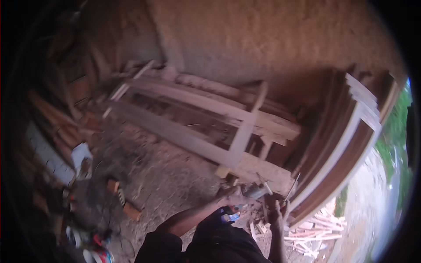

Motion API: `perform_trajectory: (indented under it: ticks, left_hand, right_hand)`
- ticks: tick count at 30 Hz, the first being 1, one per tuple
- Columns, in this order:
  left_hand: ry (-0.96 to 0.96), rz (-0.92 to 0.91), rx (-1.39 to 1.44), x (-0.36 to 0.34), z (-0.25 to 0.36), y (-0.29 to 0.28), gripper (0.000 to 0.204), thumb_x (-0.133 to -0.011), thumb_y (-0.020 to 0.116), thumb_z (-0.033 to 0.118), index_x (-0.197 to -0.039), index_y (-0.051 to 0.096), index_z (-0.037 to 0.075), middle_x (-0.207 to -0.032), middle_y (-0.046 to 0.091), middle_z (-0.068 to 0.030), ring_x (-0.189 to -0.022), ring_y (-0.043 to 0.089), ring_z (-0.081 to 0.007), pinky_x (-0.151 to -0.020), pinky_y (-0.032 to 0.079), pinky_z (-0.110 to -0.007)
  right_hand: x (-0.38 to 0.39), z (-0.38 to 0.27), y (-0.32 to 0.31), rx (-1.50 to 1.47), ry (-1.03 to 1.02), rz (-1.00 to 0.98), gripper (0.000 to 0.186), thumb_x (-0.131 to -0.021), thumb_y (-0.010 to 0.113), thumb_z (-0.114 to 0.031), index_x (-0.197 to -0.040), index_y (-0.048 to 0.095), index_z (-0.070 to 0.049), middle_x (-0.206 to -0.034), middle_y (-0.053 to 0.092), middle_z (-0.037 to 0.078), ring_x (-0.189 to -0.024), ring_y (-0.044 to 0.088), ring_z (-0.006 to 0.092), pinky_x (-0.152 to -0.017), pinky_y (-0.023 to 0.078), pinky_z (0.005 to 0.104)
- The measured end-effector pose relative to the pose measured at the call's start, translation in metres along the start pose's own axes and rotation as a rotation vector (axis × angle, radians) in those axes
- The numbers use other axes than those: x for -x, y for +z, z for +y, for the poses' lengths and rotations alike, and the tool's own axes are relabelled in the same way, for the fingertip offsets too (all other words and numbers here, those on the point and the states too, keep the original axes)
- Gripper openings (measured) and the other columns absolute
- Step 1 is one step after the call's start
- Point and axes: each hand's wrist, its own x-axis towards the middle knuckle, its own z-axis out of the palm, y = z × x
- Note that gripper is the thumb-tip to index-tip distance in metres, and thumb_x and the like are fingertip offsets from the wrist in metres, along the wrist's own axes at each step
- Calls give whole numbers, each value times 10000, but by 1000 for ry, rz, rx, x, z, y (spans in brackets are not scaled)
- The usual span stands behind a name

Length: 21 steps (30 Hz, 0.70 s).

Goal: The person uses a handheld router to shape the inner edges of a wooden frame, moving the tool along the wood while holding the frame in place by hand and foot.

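My left hand (pixel 234 196) is closed around a grey, cylinder-shaped thing (pixel 255 191) with a pale end. Its exact kind is blurred. Just right of that pale end is my right hand (pixel 275 211), raised, its fingers too smeared to read. A thin upright rod (pixel 294 186) shows close by it, and I cannot tell whether the hand touches it. Beyond both hands, a long wooden frame (pixel 175 129) of joined boards lies across a rough wooden workbench (pixel 267 173).
Tall wooden frames (pixel 351 127) lean together at the right. Below them lies a heap of offcuts (pixel 313 232). Wood scraps (pixel 63 127) crowd the left side, with a paint-type bucket (pixel 98 256) at the lower left. Brown blocks (pixel 131 211) lie on the dirt floor (pixel 153 179). An earthen wall (pixel 263 39) stands behind.
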Motion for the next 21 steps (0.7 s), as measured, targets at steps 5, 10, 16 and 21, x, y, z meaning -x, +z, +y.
perform_trajectory:
  ticks: [5, 10, 16, 21]
  left_hand:
    - [-29, 68, 117, 122, -23, 1, 802, -841, 676, 672, -1255, 604, -10, -1001, 685, -119, -907, 642, -202, -787, 502, -322]
    - [-99, 283, 308, 219, -92, 29, 775, -979, 439, 695, -1272, 584, -7, -997, 659, -101, -968, 620, -193, -891, 470, -331]
    - [-199, 708, 297, 301, -142, 61, 712, -1022, 395, 650, -1230, 614, 6, -985, 654, -102, -957, 607, -210, -883, 471, -365]
    - [-128, 965, 408, 367, -178, 52, 761, -1014, 336, 672, -1364, 568, 38, -1093, 692, -203, -1037, 671, -307, -867, 523, -428]
  right_hand:
    - [2, -1, 42, 142, 22, -582, 560, -923, 729, -398, -1276, 543, -5, -827, 627, 21, -498, 527, 73, -440, 409, 218]
    - [48, 36, 101, 135, 168, -934, 692, -877, 747, -519, -1265, 551, 19, -817, 659, 59, -475, 561, 90, -390, 422, 214]
    - [110, 53, 172, 376, 337, -1128, 469, -993, 606, -476, -1229, 588, -72, -581, 561, 27, -379, 463, 85, -336, 327, 224]
    - [151, 72, 256, 561, 215, -1305, 327, -979, 644, -229, -1217, 575, -16, -788, 613, 48, -430, 530, 77, -337, 356, 237]
